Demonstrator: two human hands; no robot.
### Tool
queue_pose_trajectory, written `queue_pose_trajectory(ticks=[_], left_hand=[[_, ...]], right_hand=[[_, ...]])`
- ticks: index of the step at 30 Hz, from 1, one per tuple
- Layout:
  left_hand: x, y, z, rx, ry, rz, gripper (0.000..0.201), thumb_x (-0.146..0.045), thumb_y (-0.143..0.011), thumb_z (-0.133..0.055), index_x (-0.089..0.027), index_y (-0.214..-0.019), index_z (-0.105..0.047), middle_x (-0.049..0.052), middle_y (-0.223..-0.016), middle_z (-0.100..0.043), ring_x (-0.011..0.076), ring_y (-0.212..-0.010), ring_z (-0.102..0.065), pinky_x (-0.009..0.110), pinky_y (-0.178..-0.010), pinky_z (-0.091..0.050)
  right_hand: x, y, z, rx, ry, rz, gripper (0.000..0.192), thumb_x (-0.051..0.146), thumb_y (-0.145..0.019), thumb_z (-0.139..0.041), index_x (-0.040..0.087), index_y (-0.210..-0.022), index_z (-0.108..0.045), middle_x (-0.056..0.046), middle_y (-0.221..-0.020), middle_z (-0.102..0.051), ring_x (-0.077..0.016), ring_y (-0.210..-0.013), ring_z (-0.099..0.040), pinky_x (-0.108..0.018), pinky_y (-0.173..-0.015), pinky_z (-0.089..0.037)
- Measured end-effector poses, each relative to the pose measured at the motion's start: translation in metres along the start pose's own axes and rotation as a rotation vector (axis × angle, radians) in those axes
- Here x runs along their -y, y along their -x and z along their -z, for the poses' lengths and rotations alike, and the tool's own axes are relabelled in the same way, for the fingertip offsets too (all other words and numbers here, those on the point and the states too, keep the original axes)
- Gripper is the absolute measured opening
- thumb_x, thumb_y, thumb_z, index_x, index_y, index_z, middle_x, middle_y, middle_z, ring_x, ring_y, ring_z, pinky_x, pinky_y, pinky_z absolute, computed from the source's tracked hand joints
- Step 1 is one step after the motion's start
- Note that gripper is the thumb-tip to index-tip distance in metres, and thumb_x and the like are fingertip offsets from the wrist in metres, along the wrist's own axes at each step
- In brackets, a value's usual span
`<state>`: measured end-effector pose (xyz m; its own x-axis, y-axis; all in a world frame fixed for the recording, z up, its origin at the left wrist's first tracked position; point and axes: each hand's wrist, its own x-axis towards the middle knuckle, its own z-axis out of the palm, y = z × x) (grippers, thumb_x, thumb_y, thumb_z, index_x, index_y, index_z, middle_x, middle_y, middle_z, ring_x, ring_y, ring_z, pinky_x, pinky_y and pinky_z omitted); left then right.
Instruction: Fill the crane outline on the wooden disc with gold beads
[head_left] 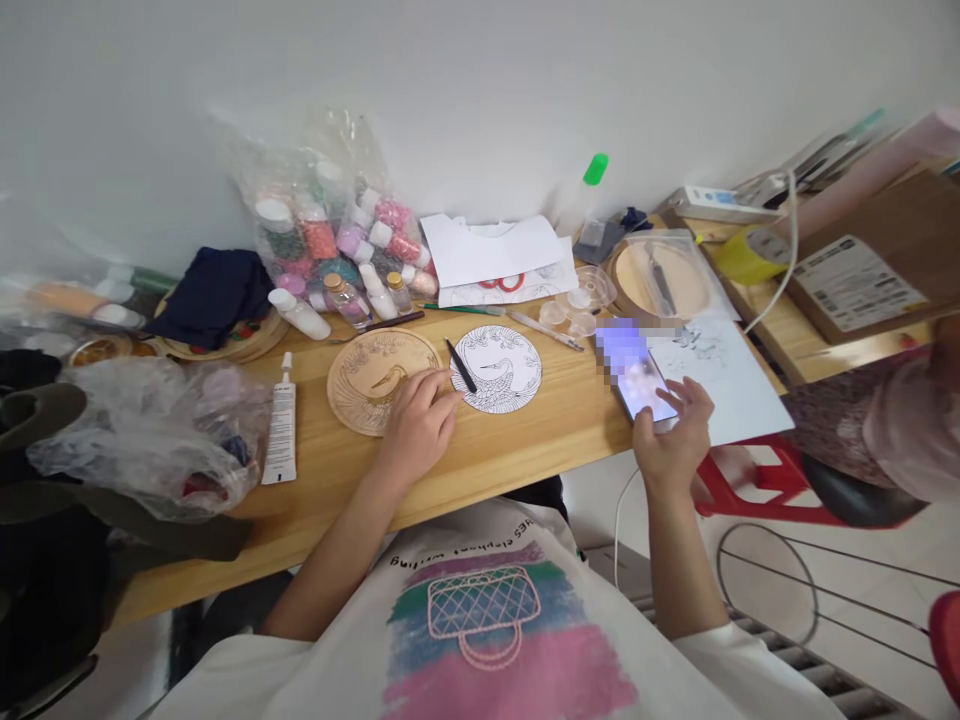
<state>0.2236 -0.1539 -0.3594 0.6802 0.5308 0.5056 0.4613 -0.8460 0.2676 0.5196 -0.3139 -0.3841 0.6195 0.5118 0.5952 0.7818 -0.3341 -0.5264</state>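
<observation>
My left hand (420, 418) lies over the lower right edge of a round wooden disc (356, 390) engraved with a crane and foliage. Its fingers are loosely stretched, with the tips near a round white paper (517, 372) printed with a matching crane pattern. A slim black tool (460, 366), perhaps tweezers or a pen, rests across that paper's left edge. On the right, my right hand (675, 430) is at the lower end of a lit smartphone (637, 372) lying on the table. Thumb and fingers are apart there, some at the screen; part of the screen is pixelated.
Bagged jars of coloured granules (330, 230) line the wall. A white tube (281, 425) and crumpled plastic bag (157, 430) lie left. Behind are folded papers (491, 250) and small clear cups (577, 305). A cardboard box (885, 260) and red stool (772, 480) stand right.
</observation>
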Motion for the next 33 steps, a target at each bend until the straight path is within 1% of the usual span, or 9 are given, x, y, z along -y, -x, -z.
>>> queue_pose_trajectory(ticks=[5,7,10,14,17,23,27,30,33], left_hand=[[0.002,0.001,-0.001,0.029,0.038,0.047,0.023,-0.010,-0.092,-0.049,-0.016,-0.100,-0.071,0.014,-0.119,-0.064,0.0284,-0.115,-0.055,0.050,-0.097,-0.051],[0.002,0.002,-0.001,0.044,0.050,0.064,0.025,-0.011,-0.092,-0.048,-0.017,-0.101,-0.071,0.014,-0.120,-0.063,0.0288,-0.116,-0.054,0.051,-0.097,-0.050],[0.001,0.001,-0.001,0.055,0.039,0.060,0.025,-0.011,-0.093,-0.048,-0.017,-0.101,-0.071,0.014,-0.120,-0.063,0.0288,-0.116,-0.054,0.050,-0.097,-0.051],[0.002,0.002,-0.001,0.058,0.041,0.052,0.026,-0.010,-0.092,-0.048,-0.018,-0.101,-0.070,0.013,-0.120,-0.063,0.0280,-0.116,-0.054,0.050,-0.098,-0.051],[0.002,0.002,-0.001,0.053,0.022,0.045,0.024,-0.010,-0.092,-0.048,-0.017,-0.100,-0.070,0.013,-0.119,-0.063,0.0275,-0.115,-0.054,0.048,-0.098,-0.051],[0.001,0.001,0.002,0.046,0.012,0.055,0.024,-0.008,-0.091,-0.049,-0.015,-0.100,-0.070,0.014,-0.118,-0.064,0.0281,-0.114,-0.055,0.048,-0.097,-0.051],[0.007,0.001,0.009,0.023,-0.035,0.170,0.022,-0.014,-0.093,-0.050,-0.018,-0.100,-0.070,0.012,-0.118,-0.064,0.0284,-0.114,-0.057,0.050,-0.097,-0.050],[0.019,0.004,0.021,0.018,-0.131,0.297,0.021,-0.020,-0.093,-0.052,-0.017,-0.103,-0.069,0.014,-0.120,-0.063,0.0317,-0.114,-0.057,0.052,-0.097,-0.050],[0.033,0.008,0.034,0.047,-0.197,0.356,0.022,-0.024,-0.094,-0.051,-0.017,-0.103,-0.069,0.015,-0.122,-0.062,0.0330,-0.115,-0.056,0.054,-0.099,-0.049]], right_hand=[[0.005,0.004,0.003,-0.055,0.003,0.006,0.047,0.020,-0.076,-0.054,0.015,-0.122,-0.048,-0.014,-0.106,-0.070,-0.0264,-0.085,-0.074,-0.042,-0.073,-0.058],[0.010,0.005,0.004,-0.043,0.027,-0.012,0.044,0.020,-0.077,-0.053,0.016,-0.121,-0.049,-0.012,-0.102,-0.072,-0.0250,-0.081,-0.074,-0.040,-0.070,-0.058],[0.011,-0.001,0.002,-0.013,0.024,-0.035,0.046,0.023,-0.078,-0.053,0.017,-0.123,-0.048,-0.012,-0.104,-0.071,-0.0258,-0.085,-0.073,-0.043,-0.075,-0.057],[0.002,-0.022,-0.007,0.118,-0.064,-0.013,0.058,0.030,-0.076,-0.056,0.017,-0.130,-0.042,-0.017,-0.121,-0.064,-0.0288,-0.104,-0.069,-0.050,-0.091,-0.053],[-0.003,-0.035,-0.012,0.244,-0.046,-0.022,0.061,0.034,-0.074,-0.057,0.017,-0.130,-0.041,-0.018,-0.121,-0.064,-0.0301,-0.104,-0.068,-0.053,-0.091,-0.052],[0.006,-0.038,-0.013,0.259,-0.054,0.000,0.058,0.033,-0.075,-0.057,0.018,-0.130,-0.043,-0.015,-0.119,-0.066,-0.0278,-0.098,-0.070,-0.049,-0.088,-0.053],[0.006,-0.036,-0.013,0.220,0.007,-0.027,0.056,0.034,-0.074,-0.056,0.019,-0.128,-0.045,-0.015,-0.120,-0.067,-0.0299,-0.099,-0.070,-0.047,-0.082,-0.054],[0.003,-0.037,-0.012,0.204,0.039,-0.047,0.056,0.034,-0.072,-0.056,0.019,-0.126,-0.047,-0.014,-0.118,-0.067,-0.0311,-0.101,-0.069,-0.049,-0.085,-0.053],[0.006,-0.040,-0.010,0.156,0.015,0.007,0.054,0.033,-0.072,-0.056,0.016,-0.124,-0.050,-0.016,-0.115,-0.067,-0.0320,-0.102,-0.068,-0.052,-0.090,-0.052]])
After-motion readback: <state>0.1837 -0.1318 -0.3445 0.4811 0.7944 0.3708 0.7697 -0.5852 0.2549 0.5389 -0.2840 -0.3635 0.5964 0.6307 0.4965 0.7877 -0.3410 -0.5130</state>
